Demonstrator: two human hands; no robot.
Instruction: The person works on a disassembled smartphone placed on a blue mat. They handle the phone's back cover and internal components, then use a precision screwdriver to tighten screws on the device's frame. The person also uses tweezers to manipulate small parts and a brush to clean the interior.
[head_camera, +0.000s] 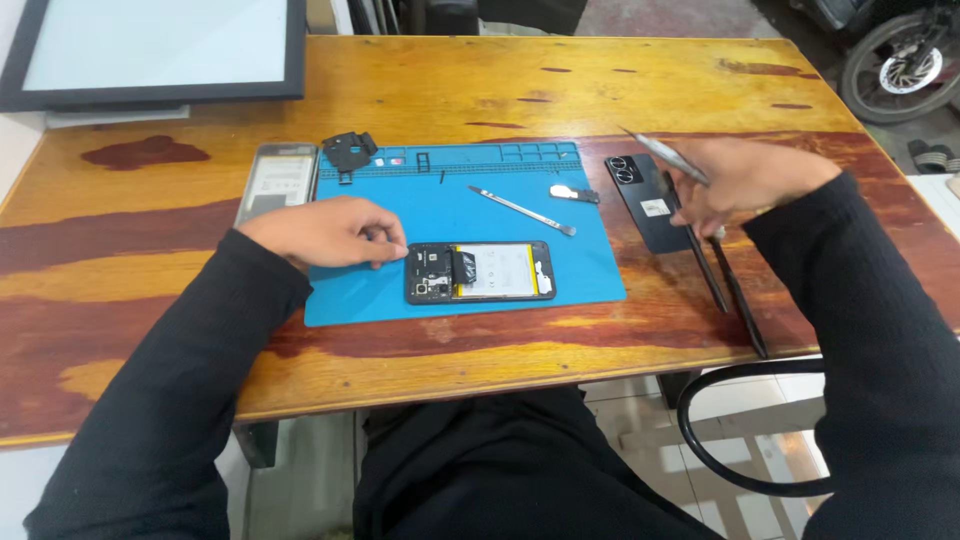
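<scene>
Steadying the opened phone (480, 271) on the blue mat (590, 265), the left hand (325, 230) lay with fingers curled at its end. The right hand (740, 180) pinched metal tweezers (665, 158) above the black back cover (650, 200). Judged step: internal part work, calling for bringing the tweezers across to the phone.

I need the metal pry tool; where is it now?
The pry tool lies on the blue mat, above the opened phone, right of centre.
</scene>
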